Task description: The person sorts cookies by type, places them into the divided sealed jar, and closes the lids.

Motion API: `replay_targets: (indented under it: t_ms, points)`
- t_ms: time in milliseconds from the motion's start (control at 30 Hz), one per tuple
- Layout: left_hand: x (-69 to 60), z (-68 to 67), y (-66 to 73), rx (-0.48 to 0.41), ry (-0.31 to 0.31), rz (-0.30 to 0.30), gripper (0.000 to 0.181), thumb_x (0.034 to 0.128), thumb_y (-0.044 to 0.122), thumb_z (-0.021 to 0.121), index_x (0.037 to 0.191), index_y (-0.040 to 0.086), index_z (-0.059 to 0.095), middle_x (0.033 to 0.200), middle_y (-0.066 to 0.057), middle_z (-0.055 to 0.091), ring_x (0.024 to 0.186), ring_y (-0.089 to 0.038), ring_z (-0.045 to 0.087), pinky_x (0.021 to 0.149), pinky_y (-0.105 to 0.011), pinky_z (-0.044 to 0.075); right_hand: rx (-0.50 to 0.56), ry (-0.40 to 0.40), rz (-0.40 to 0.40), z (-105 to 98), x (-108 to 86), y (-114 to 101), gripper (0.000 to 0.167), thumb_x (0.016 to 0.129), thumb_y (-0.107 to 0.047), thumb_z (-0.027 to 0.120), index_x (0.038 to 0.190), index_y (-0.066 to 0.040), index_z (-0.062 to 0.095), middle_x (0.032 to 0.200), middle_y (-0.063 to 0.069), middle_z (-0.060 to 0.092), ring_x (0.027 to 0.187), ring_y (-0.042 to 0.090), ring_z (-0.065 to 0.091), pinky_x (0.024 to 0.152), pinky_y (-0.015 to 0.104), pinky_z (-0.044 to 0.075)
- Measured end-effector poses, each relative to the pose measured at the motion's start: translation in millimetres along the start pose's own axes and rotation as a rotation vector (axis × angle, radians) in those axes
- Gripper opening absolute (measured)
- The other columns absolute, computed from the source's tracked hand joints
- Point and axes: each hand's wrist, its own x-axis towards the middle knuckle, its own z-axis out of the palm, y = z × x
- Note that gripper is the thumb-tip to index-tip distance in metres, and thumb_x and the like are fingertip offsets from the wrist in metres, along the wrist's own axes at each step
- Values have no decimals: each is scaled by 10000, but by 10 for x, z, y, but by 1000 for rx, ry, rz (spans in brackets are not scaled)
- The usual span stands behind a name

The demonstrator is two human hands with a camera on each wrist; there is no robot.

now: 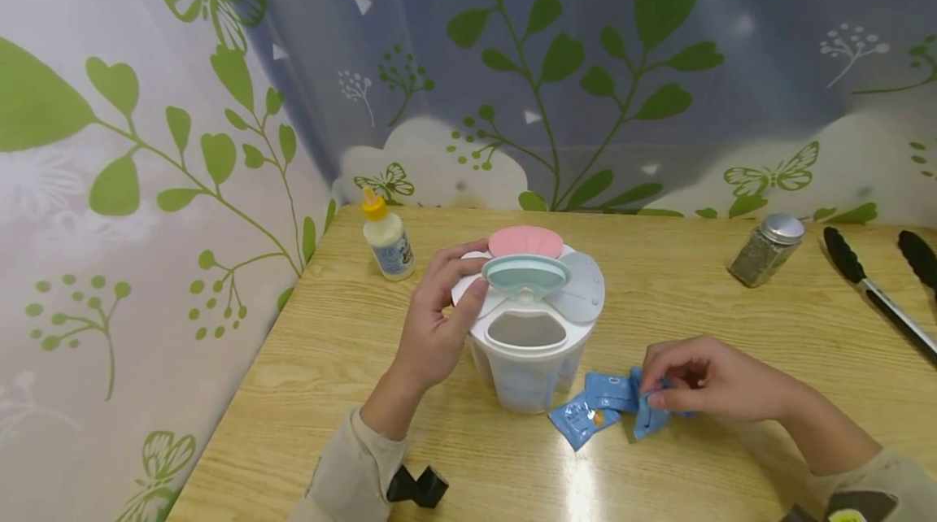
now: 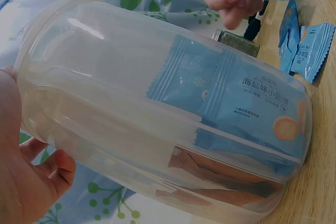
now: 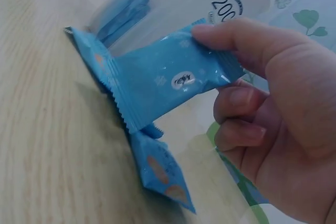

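A clear container [image 1: 529, 382] with a white, multi-flap lid stands upright on the table. Its mint flap [image 1: 525, 275] is raised above an opening, beside a pink flap [image 1: 525, 242] and a grey one [image 1: 583, 288]. My left hand [image 1: 437, 320] grips the lid's left edge, thumb on top near the mint flap. Through the wall, the left wrist view shows blue packets [image 2: 252, 98] and brown packets [image 2: 226, 174] in separate compartments. My right hand [image 1: 721, 380] pinches one end of a blue snack packet [image 3: 173, 77], tilted up from other blue packets [image 1: 583, 420] on the table.
A squeeze bottle with a yellow cap [image 1: 391, 244] stands behind and left of the container. At the right are a glass jar of dried green flakes [image 1: 765, 252], lying tilted in view, and black-tipped tongs [image 1: 882, 298]. Patterned cloth [image 1: 468, 99] hangs behind the table.
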Motion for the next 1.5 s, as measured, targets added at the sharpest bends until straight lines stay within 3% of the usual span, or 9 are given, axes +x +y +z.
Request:
replay_targets:
  t_ms: [267,533,800,1100,1333,1500]
  points:
    - [-4,11,2,-3,0,3,224,987,149,539,1134,53,677,1377,-96,573,1295,-233,536,762,-257,563,70,68,-163,-10,9,-119,493,807,329,482,1114,-10,668,942,89,592,681,196,470,474,314,411]
    - [0,6,0,-2,6,8,224,983,134,542,1140,51,678,1376,-105,572,1298,-241,533,766,-249,558,86,105,-279,1,209,-430,520,773,362,468,1135,39,656,931,103,575,764,192,477,512,340,406]
    - [-5,9,-13,-12,8,18,220,982,134,548,1135,46,680,1372,-111,573,1295,-247,538,769,-246,559,65,175,-309,81,425,-670,510,774,343,498,1142,31,665,928,90,566,737,175,458,468,310,363]
    - [4,8,-8,-20,11,22,216,979,123,555,1137,46,681,1378,-117,570,1295,-258,540,771,-239,552,82,400,-316,201,678,-966,437,826,313,480,1113,45,671,894,48,584,567,155,384,423,296,292]
    - [1,-1,-6,6,7,12,237,996,177,537,1142,57,680,1372,-88,575,1298,-221,534,763,-257,560,106,587,-283,317,915,-1179,332,881,250,499,1065,37,674,949,34,634,563,163,423,451,310,308]
    - [-1,5,0,-12,2,10,239,989,155,541,1156,51,677,1377,-92,567,1297,-228,533,766,-250,560,29,626,-256,411,1047,-1233,266,882,198,571,1045,24,689,950,21,644,556,140,468,447,296,370]
